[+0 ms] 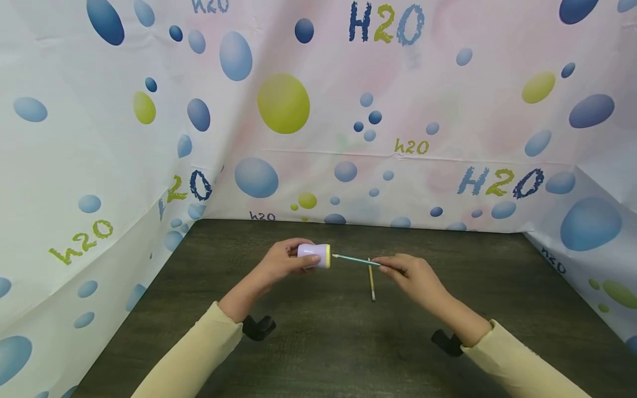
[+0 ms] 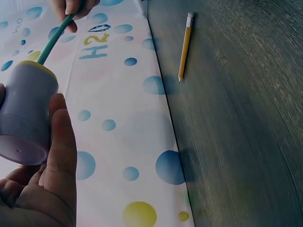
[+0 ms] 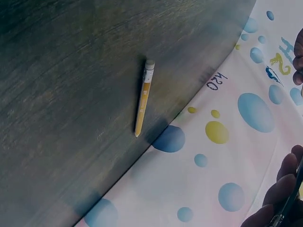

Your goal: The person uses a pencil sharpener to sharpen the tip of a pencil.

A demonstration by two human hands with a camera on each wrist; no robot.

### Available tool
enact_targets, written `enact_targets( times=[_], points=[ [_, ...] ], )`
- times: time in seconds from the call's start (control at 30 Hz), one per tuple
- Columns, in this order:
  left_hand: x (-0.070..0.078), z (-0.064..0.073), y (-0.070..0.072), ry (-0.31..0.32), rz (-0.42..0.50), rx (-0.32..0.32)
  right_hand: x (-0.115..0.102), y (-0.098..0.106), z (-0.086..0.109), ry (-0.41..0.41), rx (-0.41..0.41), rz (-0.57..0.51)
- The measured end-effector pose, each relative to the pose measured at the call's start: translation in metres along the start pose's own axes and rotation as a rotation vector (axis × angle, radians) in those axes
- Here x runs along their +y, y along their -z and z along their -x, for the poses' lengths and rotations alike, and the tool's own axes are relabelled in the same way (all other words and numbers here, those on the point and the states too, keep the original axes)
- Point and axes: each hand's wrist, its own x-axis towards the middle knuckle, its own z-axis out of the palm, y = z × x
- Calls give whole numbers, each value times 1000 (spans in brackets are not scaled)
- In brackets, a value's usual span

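Note:
My left hand (image 1: 281, 261) grips a lilac, slightly waisted canister (image 1: 308, 254) with a yellow rim, held on its side above the table. In the left wrist view its closed base (image 2: 21, 150) faces the camera. My right hand (image 1: 415, 276) pinches a teal pencil (image 1: 355, 260), its sharpened tip right at the canister's yellow end. From the left wrist view, the lower end of that pencil (image 2: 52, 45) is hidden behind the rim. A yellow pencil (image 1: 371, 284) with a white eraser end lies on the table below, near the right hand.
The dark wood-grain table (image 1: 318, 342) runs back to a white sheet (image 1: 338, 188) printed with blue and green dots and H2O lettering. This sheet also rises at both sides. Black straps or mounts (image 1: 259, 328) sit at the wrists, beside pale yellow sleeves (image 1: 194, 351).

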Motion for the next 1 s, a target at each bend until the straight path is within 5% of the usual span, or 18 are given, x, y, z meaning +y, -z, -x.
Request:
enact_targets(
  times=[0.23,0.47,0.6,0.87,1.0],
  points=[
    [1,-3,-8,-7,-1,-9,-2,1,0,73,22,106],
    [-2,-6,-21,17,1,-15,5,-8,-5,392,223,352],
    [-2,-7,-27,10,6,-21,11,-15,-8,515,324,408],
    [-3,-9,-33,-24,-8,-38,14,-28,-4,560,481,468],
    [-2,-9,-35,-58,-51,11,8,-26,-4,460,435,439]
  ],
)
